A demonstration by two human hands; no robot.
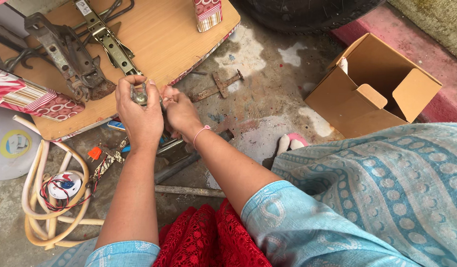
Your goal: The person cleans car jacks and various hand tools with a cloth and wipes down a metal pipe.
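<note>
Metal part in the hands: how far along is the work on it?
Done: nothing clearly finished. In hand: the left hand grips a small metal part; the right hand fingers it. Left: rusty brackets on the board and the hinge lie untouched.

Tan box [367, 99] (plain), red lace cloth [198, 242].
</note>
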